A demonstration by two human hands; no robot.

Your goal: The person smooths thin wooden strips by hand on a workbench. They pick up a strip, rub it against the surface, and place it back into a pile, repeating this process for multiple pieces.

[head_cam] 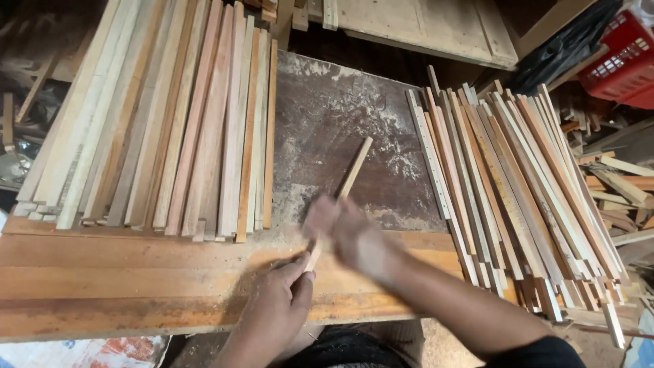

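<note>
From the head camera, the only package-like things sit at the edges: a red plastic crate (623, 58) with a gridded wall fills the upper right corner, beside a dark crumpled plastic sheet (558, 51); at the bottom left a white sack (88, 351) with red and blue print lies below the bench edge; its markings are too small to make out. The workbench (102, 279) is made of long orange-brown planks, worn and dusty; a dark, scuffed board (327, 136) lies across its middle, powdered with pale sawdust. On the left, a broad stack of long slats (170, 116), pale, tan and reddish, lies side by side, square-edged and smooth; on the right, a looser pile of thinner strips (518, 184) fans out, their near ends uneven. Between the two piles, a thin pale wooden strip (354, 170) slants from the bench's near edge up over the dark board; the left hand (283, 300) is closed round its lower end, thumb and fingers pinching it; the right hand (344, 235) is blurred over the strip's middle, and whether it grips the strip cannot be told.
</note>
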